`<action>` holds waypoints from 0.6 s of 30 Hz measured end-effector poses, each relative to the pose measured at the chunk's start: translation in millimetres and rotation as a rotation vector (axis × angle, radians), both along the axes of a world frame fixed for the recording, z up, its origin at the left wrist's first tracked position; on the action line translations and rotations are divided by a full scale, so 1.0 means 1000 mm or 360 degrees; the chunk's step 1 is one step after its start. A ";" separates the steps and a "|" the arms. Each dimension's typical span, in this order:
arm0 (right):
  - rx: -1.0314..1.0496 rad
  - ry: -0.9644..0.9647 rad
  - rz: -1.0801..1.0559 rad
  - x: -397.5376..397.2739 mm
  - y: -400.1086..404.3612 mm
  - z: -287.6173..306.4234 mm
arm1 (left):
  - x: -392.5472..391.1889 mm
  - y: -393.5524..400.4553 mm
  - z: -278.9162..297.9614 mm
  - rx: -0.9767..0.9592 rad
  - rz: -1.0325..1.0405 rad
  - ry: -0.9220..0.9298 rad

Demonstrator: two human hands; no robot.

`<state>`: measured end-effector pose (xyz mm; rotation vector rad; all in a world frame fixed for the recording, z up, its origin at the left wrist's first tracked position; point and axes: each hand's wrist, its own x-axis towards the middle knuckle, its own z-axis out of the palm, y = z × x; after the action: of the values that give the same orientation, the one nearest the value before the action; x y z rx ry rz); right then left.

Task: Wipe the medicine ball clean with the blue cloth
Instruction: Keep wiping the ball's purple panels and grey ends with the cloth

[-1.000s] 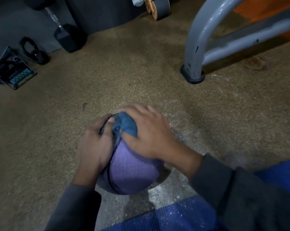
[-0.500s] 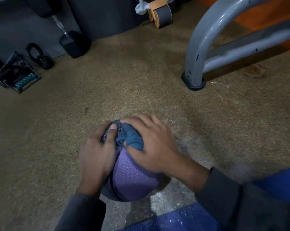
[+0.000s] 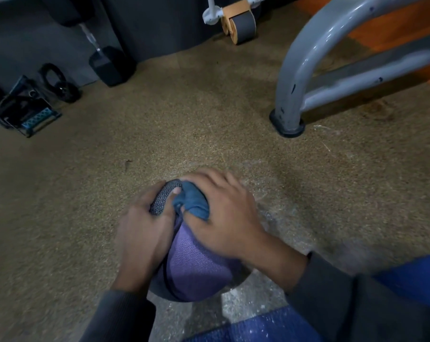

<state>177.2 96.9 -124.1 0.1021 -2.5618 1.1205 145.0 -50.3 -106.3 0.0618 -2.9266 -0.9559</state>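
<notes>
Since half a second ago your right hand [image 3: 223, 215] has carried the blue cloth [image 3: 193, 202] only a little over the top of the medicine ball [image 3: 196, 265], and your left hand [image 3: 144, 230] has kept its place on the left side. You have the ball on the floor [image 3: 159, 124], near you and low in the middle of the view, with a blue mat [image 3: 258, 327] at the near edge. The bunched cloth sits on the far upper part of the ball, directly under your right fingers, so the right hand is the one that does the wiping. The purple panel lies toward you from the cloth; I judge the next stroke should come that way. Your right grip is curled over the cloth and presses it on the ball. Your left grip is curved around the ball, the thumb on the grey patterned panel [image 3: 163, 199], touching the cloth's edge. A grey metal frame [image 3: 290, 95] stands far right, well apart.
</notes>
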 end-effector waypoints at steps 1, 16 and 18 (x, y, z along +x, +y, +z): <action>-0.0013 -0.0067 0.0025 -0.008 0.001 0.003 | 0.001 -0.001 -0.001 -0.0017 -0.0018 0.0018; 0.0061 -0.0090 -0.0054 0.003 0.000 0.002 | -0.034 0.005 0.001 0.0029 0.0172 -0.0221; -0.0036 -0.0191 -0.0033 -0.020 0.009 0.004 | -0.039 0.009 0.004 -0.0165 0.0022 -0.0218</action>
<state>157.5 106.1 -120.4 0.0028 -2.6472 1.1813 106.1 -40.9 -101.8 0.1482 -3.0907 -0.8283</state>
